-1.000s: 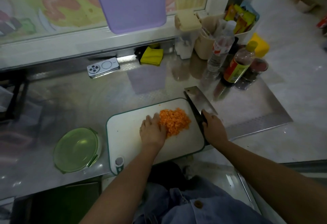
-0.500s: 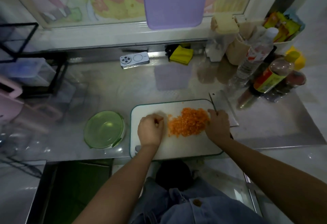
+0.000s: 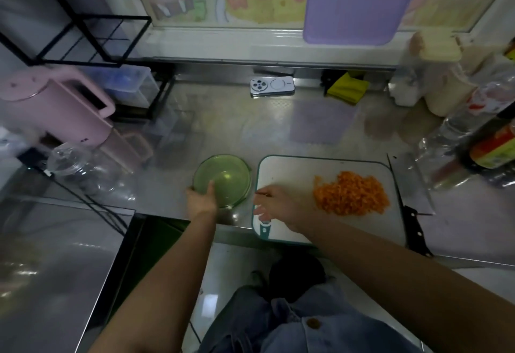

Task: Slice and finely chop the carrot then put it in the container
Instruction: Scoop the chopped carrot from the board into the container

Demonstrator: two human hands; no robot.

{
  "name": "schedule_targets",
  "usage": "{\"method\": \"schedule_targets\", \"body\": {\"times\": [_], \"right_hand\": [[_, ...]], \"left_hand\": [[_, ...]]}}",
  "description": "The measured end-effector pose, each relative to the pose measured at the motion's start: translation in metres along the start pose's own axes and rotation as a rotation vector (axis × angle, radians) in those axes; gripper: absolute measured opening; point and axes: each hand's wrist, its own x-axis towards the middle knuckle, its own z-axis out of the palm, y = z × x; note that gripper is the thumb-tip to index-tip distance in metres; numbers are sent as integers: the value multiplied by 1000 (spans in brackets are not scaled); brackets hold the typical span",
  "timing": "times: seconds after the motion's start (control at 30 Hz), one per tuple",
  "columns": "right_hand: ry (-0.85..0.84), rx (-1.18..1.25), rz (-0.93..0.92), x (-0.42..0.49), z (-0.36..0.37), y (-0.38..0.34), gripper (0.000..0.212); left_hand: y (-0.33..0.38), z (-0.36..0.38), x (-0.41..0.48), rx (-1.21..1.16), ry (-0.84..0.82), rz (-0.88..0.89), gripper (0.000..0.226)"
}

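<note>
A heap of finely chopped carrot lies on the right half of the white cutting board. The cleaver lies flat on the counter along the board's right edge, with no hand on it. A round green container stands just left of the board. My left hand grips its near rim, thumb over the edge. My right hand hovers over the board's left end with fingers spread, holding nothing.
A pink kettle and a clear glass lid sit to the left, under a black wire rack. A phone and yellow cloth lie at the back. Bottles crowd the right.
My right hand let go of the cleaver, which now lies beside the board, and crossed to the board's left end. My left hand left the carrot heap and took the green container's rim.
</note>
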Motion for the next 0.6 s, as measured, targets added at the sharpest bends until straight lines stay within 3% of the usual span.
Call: {"method": "schedule_targets", "body": {"times": [0.1,0.27,0.43,0.6], "right_hand": [[121,-87,-82,13,22,9,33],[379,105,-138,12,24,1,37],[411,260,-151,2,4,2,36],[493,274,-184,-10,-22,5,35]], "left_hand": [[-10,-4,-2,-20,-77,1,53],[-7,-3,-12,-363,-204,94,35],[11,14,-30,-717,-455,-17,29],[24,37,-48,-727,-590,-57,26]]}}
